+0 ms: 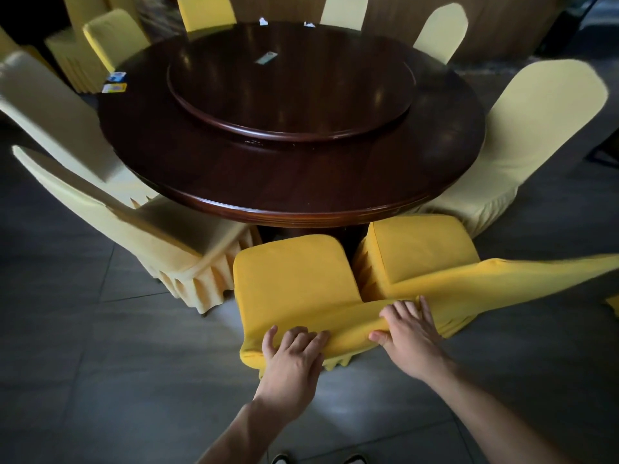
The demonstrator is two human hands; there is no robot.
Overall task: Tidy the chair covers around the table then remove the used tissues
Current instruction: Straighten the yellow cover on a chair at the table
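Yellow chair cover [294, 283] sits on the nearest chair, pushed up to the round table [301, 182]. Left hand [291, 360] has its grip closed on the cover's top edge, fingers curled over the fabric. Right hand [408, 336] pinches the same edge, thumb beneath, fingers on top. Two tissues [263, 21] lie at the table's far rim, well apart from both hands.

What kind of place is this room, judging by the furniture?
Probably a restaurant banquet or private dining room. A large round wooden table carries a turntable in its middle, and many chairs in yellow chair covers ring it. More covered chairs stand stacked behind.
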